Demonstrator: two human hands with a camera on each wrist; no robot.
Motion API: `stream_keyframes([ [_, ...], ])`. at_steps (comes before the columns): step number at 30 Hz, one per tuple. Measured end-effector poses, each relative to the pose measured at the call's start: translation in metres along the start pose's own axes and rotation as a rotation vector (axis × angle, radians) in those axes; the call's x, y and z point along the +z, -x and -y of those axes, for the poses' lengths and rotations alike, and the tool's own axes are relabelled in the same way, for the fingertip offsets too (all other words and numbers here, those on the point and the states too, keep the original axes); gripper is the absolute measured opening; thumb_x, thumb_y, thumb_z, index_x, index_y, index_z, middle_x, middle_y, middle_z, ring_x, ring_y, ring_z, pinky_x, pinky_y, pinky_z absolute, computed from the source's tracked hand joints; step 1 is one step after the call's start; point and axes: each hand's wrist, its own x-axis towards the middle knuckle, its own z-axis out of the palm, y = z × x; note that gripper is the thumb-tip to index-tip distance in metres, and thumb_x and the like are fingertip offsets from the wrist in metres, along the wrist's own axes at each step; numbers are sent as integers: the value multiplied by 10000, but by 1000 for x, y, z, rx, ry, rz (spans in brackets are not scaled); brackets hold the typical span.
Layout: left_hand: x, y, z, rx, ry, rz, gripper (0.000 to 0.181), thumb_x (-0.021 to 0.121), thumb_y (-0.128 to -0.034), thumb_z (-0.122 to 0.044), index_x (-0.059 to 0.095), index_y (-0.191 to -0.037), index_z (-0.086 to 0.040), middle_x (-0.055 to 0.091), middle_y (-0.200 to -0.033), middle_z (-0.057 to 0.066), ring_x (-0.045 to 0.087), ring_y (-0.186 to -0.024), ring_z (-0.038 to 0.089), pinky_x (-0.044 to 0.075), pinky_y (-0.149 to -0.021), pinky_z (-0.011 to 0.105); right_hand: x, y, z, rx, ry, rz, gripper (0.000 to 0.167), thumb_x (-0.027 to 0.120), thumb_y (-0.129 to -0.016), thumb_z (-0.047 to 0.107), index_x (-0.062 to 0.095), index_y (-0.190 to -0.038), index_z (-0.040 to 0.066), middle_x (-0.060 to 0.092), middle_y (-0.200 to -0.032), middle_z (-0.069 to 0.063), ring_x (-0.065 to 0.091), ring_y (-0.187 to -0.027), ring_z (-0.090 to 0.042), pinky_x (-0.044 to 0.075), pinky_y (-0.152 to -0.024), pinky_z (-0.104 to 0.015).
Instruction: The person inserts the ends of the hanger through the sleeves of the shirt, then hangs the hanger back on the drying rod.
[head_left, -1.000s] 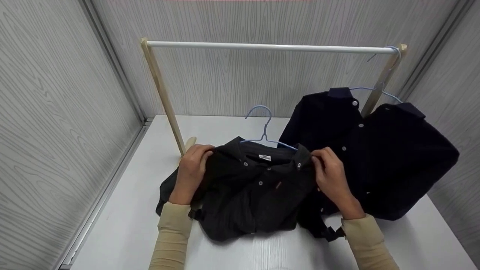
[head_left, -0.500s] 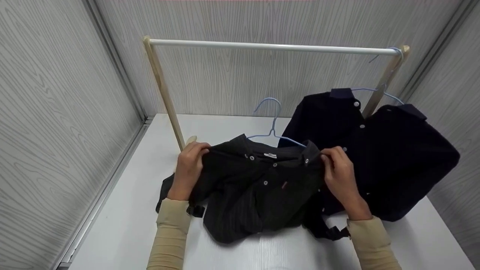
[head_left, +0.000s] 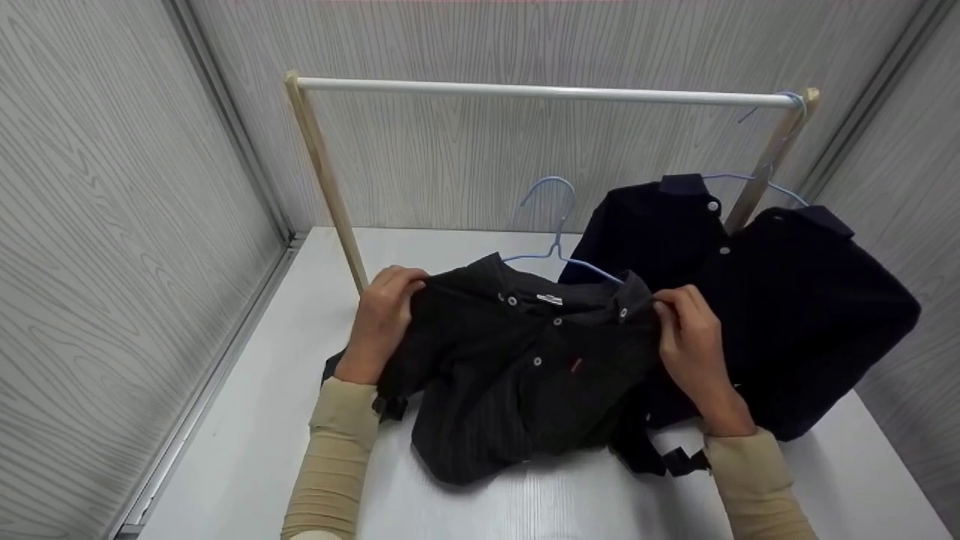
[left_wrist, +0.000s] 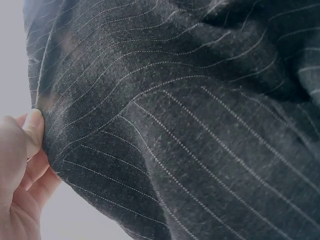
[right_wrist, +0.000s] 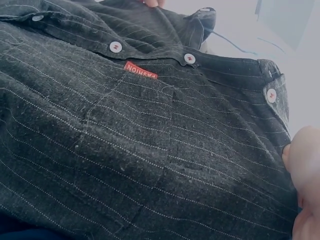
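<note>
A dark pinstriped button-up shirt (head_left: 480, 375) with a small red tag is stretched between both hands, its lower part near the tabletop. My left hand (head_left: 381, 319) pinches its shoulder on the left; in the left wrist view the thumb and fingers (left_wrist: 34, 130) grip the cloth's edge. On the other side my right hand (head_left: 694, 345) pinches the opposite shoulder beside the collar. Out of the collar rises a blue wire hanger (head_left: 557, 247), its hook free in the air below the rail. The hanger's ends are hidden inside the shirt.
A clothes rack with a white rail (head_left: 540, 92) and wooden posts (head_left: 322, 172) stands on the white table (head_left: 247, 457). At its right end a navy shirt (head_left: 810, 322) hangs from another blue hanger (head_left: 787, 193), overlapping behind the right hand. Grey panel walls enclose the table.
Both hands have lifted the pinstriped shirt upward and slightly right, raising the hanger's hook toward the rail. The navy shirt stays in place.
</note>
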Motion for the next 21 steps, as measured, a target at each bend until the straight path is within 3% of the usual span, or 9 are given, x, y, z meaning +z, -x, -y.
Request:
stream_keyframes([
  [10,2,-30,-12,-6,-59,100,152,556,-1005,-90,699,-1029,-44,698,-983,94,644,-948,256,538,-856,361,-13,-12,4,12,33,-37,76,587,-955,-18,654,-939,-51,595,-863,-164,544,-740,-179,404,-694,-189],
  [21,-17,-86,-30,120,-195,32,202,498,-1035,-99,659,-1128,-21,637,-1031,131,610,-966,277,539,-815,363,-25,-20,4,52,93,-93,106,589,-965,17,665,-942,-53,597,-848,-169,519,-719,-188,382,-684,-210],
])
